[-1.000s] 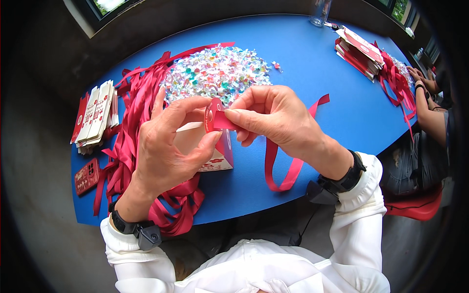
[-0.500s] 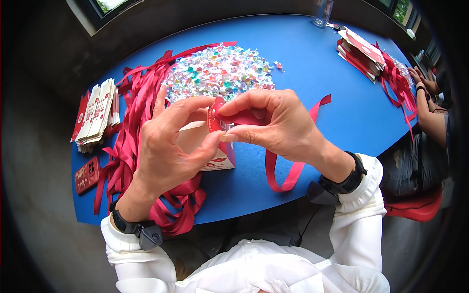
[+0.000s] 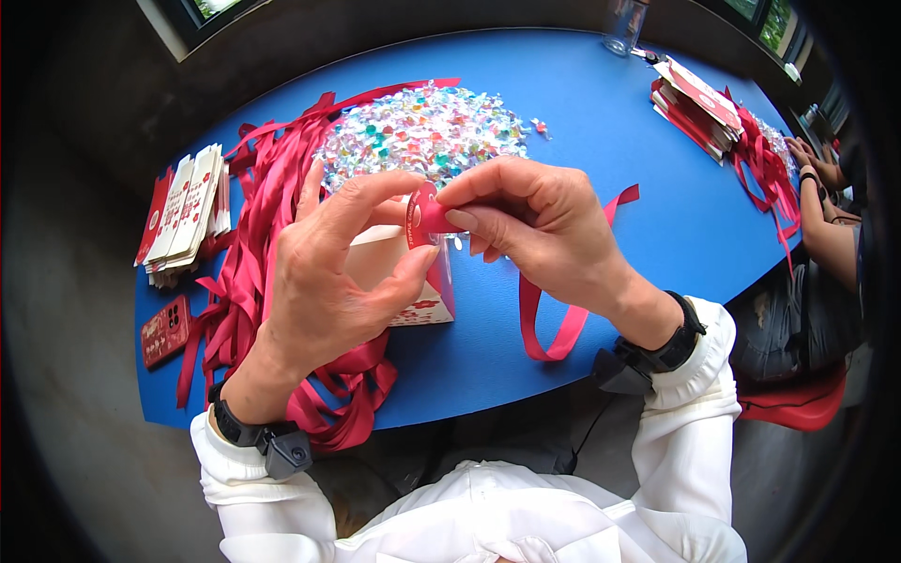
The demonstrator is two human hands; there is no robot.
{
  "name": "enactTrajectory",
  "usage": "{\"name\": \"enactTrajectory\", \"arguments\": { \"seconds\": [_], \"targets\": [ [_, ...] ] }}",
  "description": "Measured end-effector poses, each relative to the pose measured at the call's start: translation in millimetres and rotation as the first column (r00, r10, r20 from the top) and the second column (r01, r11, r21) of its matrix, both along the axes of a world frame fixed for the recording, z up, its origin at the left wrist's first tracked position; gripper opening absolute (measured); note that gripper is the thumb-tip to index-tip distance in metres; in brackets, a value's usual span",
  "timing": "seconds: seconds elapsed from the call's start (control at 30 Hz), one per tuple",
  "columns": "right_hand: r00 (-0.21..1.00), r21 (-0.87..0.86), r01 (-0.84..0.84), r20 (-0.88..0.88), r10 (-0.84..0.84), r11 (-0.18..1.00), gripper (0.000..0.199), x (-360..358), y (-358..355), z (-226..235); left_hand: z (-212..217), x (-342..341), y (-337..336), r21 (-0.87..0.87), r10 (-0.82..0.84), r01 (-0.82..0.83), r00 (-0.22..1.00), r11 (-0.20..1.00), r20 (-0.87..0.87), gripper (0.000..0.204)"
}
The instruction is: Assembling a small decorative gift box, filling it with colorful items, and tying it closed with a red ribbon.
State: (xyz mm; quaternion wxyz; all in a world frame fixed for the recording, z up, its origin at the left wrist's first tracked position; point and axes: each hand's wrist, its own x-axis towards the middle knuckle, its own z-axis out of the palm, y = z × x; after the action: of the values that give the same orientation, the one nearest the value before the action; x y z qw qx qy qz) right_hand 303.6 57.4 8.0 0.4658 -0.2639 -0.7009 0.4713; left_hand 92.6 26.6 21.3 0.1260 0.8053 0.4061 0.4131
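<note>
My left hand (image 3: 328, 253) grips the rounded red top flap (image 3: 414, 220) of a small paper box between thumb and fingers. Below the flap the box (image 3: 424, 310) shows a cream wall with red flowers, and its top is uncovered. My right hand (image 3: 549, 230) pinches a red ribbon (image 3: 434, 218) against the flap, its other fingers curled in. From under that hand the loose length of the ribbon (image 3: 569, 330) loops over the blue table. How the ribbon passes through the flap is hidden by my fingers.
On the blue table (image 3: 563, 113), a heap of clear and coloured wrapped candies (image 3: 427, 131) lies beyond my hands. Many red ribbons (image 3: 272, 206) spread at left, beside folded cartons (image 3: 188, 206) and a red phone (image 3: 166, 331). More cartons (image 3: 694, 108) and another person's arms (image 3: 831, 220) are at right.
My right hand has shifted slightly up and right, and its thumb has come off the flap's lower edge onto the ribbon. The ribbon's hanging loop has moved a little to the right.
</note>
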Motion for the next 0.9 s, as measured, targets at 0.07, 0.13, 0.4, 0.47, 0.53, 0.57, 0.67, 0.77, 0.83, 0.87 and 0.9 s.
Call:
{"name": "enactTrajectory", "arguments": {
  "seconds": [0.07, 0.13, 0.4, 0.47, 0.53, 0.57, 0.67, 0.77, 0.83, 0.87, 0.9],
  "targets": [
    [0.990, -0.174, -0.138, -0.041, 0.133, 0.975, 0.012, 3.3, 0.0, 7.8, 1.8, -0.1, 2.0, 0.074, -0.023, 0.025, 0.999, 0.997, -0.023, 0.040],
    [0.983, -0.222, -0.181, -0.083, 0.167, 0.958, 0.013, 1.4, 0.4, 6.5, -1.0, 0.7, 0.7, 0.057, -0.017, 0.015, 1.000, 0.998, 0.023, 0.038],
    [0.958, -0.328, -0.273, -0.181, 0.223, 0.904, 0.012, -0.7, 2.1, 6.6, 4.7, -2.3, -3.8, 0.147, -0.017, 0.027, 0.997, 0.989, -0.072, 0.034],
    [0.957, -0.317, -0.272, -0.188, 0.221, 0.908, 0.011, -0.3, 4.1, 3.4, 4.5, -2.5, -3.0, 0.157, -0.033, 0.051, 0.993, 0.986, -0.117, 0.036],
    [0.967, -0.319, -0.253, -0.123, 0.225, 0.913, 0.011, -0.2, 1.4, 7.4, 6.4, -3.9, -3.6, 0.130, -0.039, 0.053, 0.993, 0.990, -0.109, 0.028],
    [0.969, -0.319, -0.246, -0.093, 0.228, 0.915, 0.012, -0.5, 0.3, 9.2, 7.0, -4.9, -4.2, 0.116, -0.040, 0.052, 0.994, 0.992, -0.106, 0.025],
    [0.964, -0.301, -0.263, -0.038, 0.265, 0.916, 0.011, 2.9, 2.0, 10.8, 2.9, -5.1, -2.1, 0.143, 0.001, 0.014, 0.995, 0.990, -0.099, 0.012],
    [0.979, -0.124, -0.195, 0.040, 0.201, 0.973, 0.014, 2.6, -0.9, 12.2, 2.1, -5.8, -2.6, 0.122, 0.017, -0.006, 0.996, 0.992, -0.092, 0.009],
    [0.985, -0.008, -0.154, 0.080, 0.154, 0.988, 0.018, 2.9, -0.1, 8.6, 1.8, -6.0, -1.9, 0.129, 0.017, -0.004, 0.995, 0.992, -0.101, 0.009],
    [0.987, 0.050, -0.134, 0.098, 0.129, 0.990, 0.020, 2.9, 0.3, 6.6, 2.0, -5.9, -1.8, 0.132, 0.018, -0.004, 0.994, 0.991, -0.106, 0.009],
    [0.993, 0.026, -0.102, 0.071, 0.099, 0.994, 0.019, 1.8, 0.2, 4.8, 2.3, -5.6, -1.9, 0.137, 0.023, -0.006, 0.993, 0.991, -0.117, 0.009]
  ]
}}
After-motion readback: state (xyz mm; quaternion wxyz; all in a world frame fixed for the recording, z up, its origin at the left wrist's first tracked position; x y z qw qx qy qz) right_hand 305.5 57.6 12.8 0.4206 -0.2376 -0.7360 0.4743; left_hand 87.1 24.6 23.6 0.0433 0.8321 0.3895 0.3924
